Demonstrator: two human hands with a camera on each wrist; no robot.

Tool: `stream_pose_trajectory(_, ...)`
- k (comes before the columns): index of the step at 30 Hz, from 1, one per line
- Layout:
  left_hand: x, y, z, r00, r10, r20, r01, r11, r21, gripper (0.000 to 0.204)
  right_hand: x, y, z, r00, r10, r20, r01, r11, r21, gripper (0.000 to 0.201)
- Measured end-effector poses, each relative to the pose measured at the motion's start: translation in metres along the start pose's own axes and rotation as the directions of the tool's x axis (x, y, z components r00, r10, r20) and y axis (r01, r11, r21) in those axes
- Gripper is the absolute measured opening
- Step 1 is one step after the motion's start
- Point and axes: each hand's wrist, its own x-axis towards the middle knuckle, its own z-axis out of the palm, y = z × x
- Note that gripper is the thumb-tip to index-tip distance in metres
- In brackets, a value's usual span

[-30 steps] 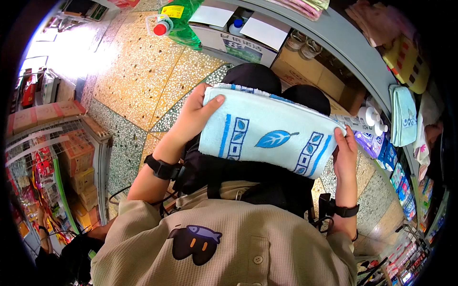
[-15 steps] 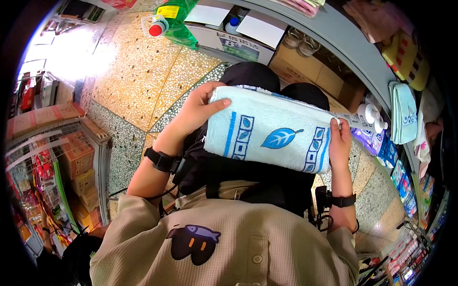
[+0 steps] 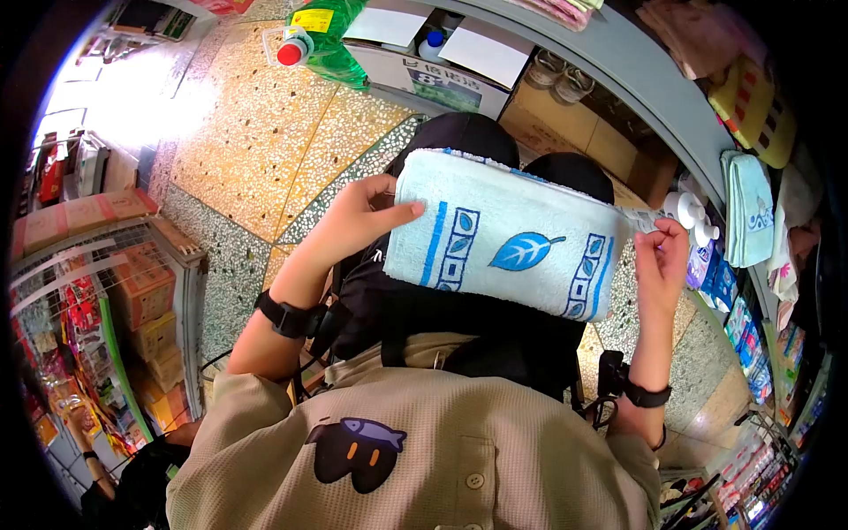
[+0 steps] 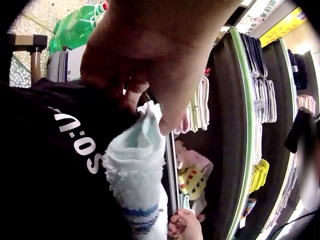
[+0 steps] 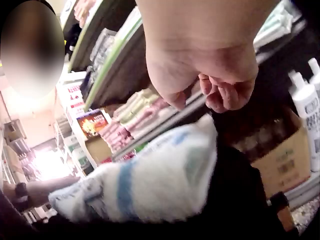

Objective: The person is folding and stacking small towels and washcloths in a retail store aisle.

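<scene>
A light blue folded towel [image 3: 495, 216] with a blue leaf and patterned side bands lies over the person's dark-clothed lap. At its left end, the left hand [image 3: 360, 219] pinches the edge, thumb on the front face and fingers behind. The left wrist view shows the folded layers of the towel [image 4: 135, 175] gathered below that thumb. Beyond the towel's right end, the right hand [image 3: 661, 263] is apart from it, fingers loosely bent and holding nothing. In the right wrist view, the right hand [image 5: 205, 70] hovers above the towel's corner.
A grey shelf [image 3: 649, 97] curves ahead and right, with a hanging light blue towel [image 3: 747, 208] and white pump bottles [image 3: 685, 210] beside it. A green bottle [image 3: 331, 44] stands on the floor ahead. Wire racks with boxes [image 3: 146, 274] are at left.
The right hand has let go of the towel's right edge and moved outward to the right. The left hand keeps its pinch; the towel's left end has shifted slightly right.
</scene>
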Motion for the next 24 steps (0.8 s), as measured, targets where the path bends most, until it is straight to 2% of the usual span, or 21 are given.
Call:
stream_pose_trajectory(1, -0.005, 0.006, 0.003, 1.000, 0.003, -0.006, -0.004, 0.999, -0.041, 0.024, -0.004, -0.015, -0.003, 0.998, 0.037, 0.052, -0.041, 0.995, 0.090, 0.027)
stream_pose_trajectory(2, -0.009, 0.014, 0.009, 1.000, 0.008, -0.010, -0.009, 0.997, -0.082, 0.022, -0.006, -0.020, -0.009, 0.972, 0.077, 0.223, -0.128, 0.967, 0.220, 0.029)
stream_pose_trajectory(5, -0.011, 0.020, 0.016, 0.998, 0.065, -0.008, -0.065, 0.980, -0.189, 0.015, -0.013, -0.046, 0.019, 0.838, 0.077, 0.540, -0.324, 0.867, 0.379, 0.038)
stream_pose_trajectory(8, -0.015, 0.047, 0.030, 0.996, 0.085, 0.018, -0.071, 0.915, -0.396, 0.023, -0.014, -0.040, 0.042, 0.711, 0.186, 0.678, -0.500, 0.812, 0.301, 0.051)
stream_pose_trajectory(11, -0.011, 0.062, 0.055, 0.976, 0.217, 0.037, -0.170, 0.850, -0.498, 0.023, -0.015, -0.025, 0.055, 0.671, 0.211, 0.711, -0.600, 0.717, 0.354, 0.060)
stream_pose_trajectory(13, -0.002, 0.069, 0.074, 0.935, 0.331, 0.132, -0.235, 0.851, -0.470, 0.025, -0.012, -0.022, 0.055, 0.664, 0.172, 0.727, -0.605, 0.695, 0.388, 0.069)
stream_pose_trajectory(15, 0.002, 0.084, 0.095, 0.909, 0.324, 0.261, -0.157, 0.848, -0.505, 0.033, -0.012, -0.024, 0.050, 0.670, 0.134, 0.730, -0.608, 0.664, 0.436, 0.074)
stream_pose_trajectory(16, 0.007, 0.086, 0.109, 0.895, 0.320, 0.310, -0.130, 0.853, -0.506, 0.035, -0.012, -0.033, 0.045, 0.698, 0.164, 0.697, -0.586, 0.691, 0.424, 0.079)
stream_pose_trajectory(17, 0.012, 0.088, 0.121, 0.877, 0.316, 0.361, -0.100, 0.857, -0.506, 0.036, -0.013, -0.031, 0.037, 0.719, 0.178, 0.672, -0.593, 0.661, 0.459, 0.076)
stream_pose_trajectory(19, 0.015, 0.105, 0.133, 0.807, 0.241, 0.538, 0.066, 0.870, -0.489, 0.039, -0.013, -0.018, 0.017, 0.764, 0.211, 0.610, -0.570, 0.664, 0.484, 0.064)
stream_pose_trajectory(20, 0.020, 0.099, 0.146, 0.780, 0.346, 0.521, -0.010, 0.840, -0.542, 0.042, -0.014, -0.007, 0.005, 0.771, 0.327, 0.547, -0.597, 0.670, 0.442, 0.049)
stream_pose_trajectory(21, 0.022, 0.097, 0.155, 0.758, 0.395, 0.518, -0.039, 0.821, -0.570, 0.043, -0.016, -0.022, 0.006, 0.825, 0.332, 0.457, -0.533, 0.726, 0.435, 0.038)
stream_pose_trajectory(23, 0.023, 0.089, 0.169, 0.743, 0.423, 0.518, -0.047, 0.806, -0.590, 0.042, -0.017, -0.008, -0.005, 0.843, 0.347, 0.411, -0.506, 0.771, 0.387, 0.032)
stream_pose_trajectory(24, 0.024, 0.090, 0.169, 0.761, 0.388, 0.520, -0.023, 0.817, -0.576, 0.042, -0.018, -0.002, -0.008, 0.846, 0.344, 0.408, -0.493, 0.797, 0.350, 0.030)
